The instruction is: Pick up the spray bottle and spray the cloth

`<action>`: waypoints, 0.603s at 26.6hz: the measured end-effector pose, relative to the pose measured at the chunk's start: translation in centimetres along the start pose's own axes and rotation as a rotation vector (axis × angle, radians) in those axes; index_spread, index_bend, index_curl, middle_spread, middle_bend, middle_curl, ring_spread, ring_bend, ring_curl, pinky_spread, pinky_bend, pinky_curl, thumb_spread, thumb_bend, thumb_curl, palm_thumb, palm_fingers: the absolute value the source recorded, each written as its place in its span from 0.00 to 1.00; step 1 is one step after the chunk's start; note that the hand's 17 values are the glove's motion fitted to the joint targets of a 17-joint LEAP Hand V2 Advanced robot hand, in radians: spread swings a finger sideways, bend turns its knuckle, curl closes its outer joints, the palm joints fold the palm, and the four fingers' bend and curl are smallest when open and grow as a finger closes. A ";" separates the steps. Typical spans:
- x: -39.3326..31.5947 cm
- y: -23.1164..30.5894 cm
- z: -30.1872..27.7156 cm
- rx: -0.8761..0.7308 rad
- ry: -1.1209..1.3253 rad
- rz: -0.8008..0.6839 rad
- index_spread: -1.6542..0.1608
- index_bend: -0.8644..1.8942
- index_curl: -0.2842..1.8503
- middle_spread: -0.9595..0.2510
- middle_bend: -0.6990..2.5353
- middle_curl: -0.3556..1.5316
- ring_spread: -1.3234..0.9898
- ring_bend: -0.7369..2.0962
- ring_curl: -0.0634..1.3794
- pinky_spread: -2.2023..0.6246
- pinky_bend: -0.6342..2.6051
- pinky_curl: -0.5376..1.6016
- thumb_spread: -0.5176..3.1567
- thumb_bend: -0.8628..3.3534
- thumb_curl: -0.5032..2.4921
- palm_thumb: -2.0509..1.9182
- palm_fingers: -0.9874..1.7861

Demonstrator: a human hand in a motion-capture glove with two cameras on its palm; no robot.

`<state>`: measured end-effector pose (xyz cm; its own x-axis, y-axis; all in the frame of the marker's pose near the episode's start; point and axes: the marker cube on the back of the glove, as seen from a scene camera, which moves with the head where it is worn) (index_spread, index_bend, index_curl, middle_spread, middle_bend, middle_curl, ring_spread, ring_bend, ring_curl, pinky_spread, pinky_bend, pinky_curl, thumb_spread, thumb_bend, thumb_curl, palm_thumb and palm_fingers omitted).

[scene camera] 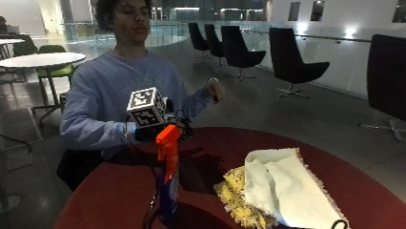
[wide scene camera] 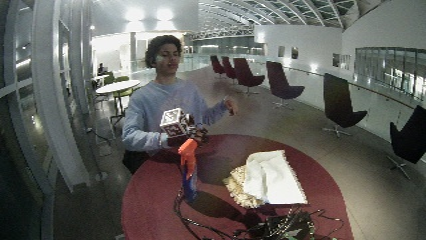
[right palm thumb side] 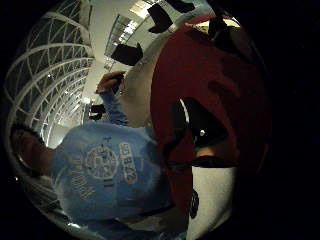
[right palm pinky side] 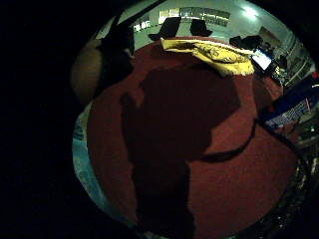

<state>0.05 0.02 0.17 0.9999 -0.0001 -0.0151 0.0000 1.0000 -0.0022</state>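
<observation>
Bottle (scene camera: 168, 183) with orange sprayer stands upright on the red table (scene camera: 304, 143), apart from the cloth (scene camera: 279, 188); gloved right hand (scene camera: 152, 131) hovers behind it; its grip state cannot be told.

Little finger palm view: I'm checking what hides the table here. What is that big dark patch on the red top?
Little finger palm view: a shadow, probably the hand's, on the red table, short of the cloth. Outside view: another beside the bottle.
</observation>
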 end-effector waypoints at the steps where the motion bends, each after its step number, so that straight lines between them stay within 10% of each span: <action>1: 0.0 0.0 0.0 -0.002 0.002 0.001 0.82 0.40 0.17 0.78 0.32 0.24 0.57 0.38 0.11 0.81 0.28 0.28 0.25 0.28 0.20 0.64 0.66; 16: 0.7 -0.6 0.5 -0.041 0.038 0.023 0.74 0.38 0.25 0.77 0.31 0.32 0.58 0.35 0.20 0.85 0.27 0.36 0.41 0.27 0.24 0.67 0.61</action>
<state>0.71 -0.56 0.62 0.9983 0.0216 -0.0538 -0.0239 0.9988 -0.0425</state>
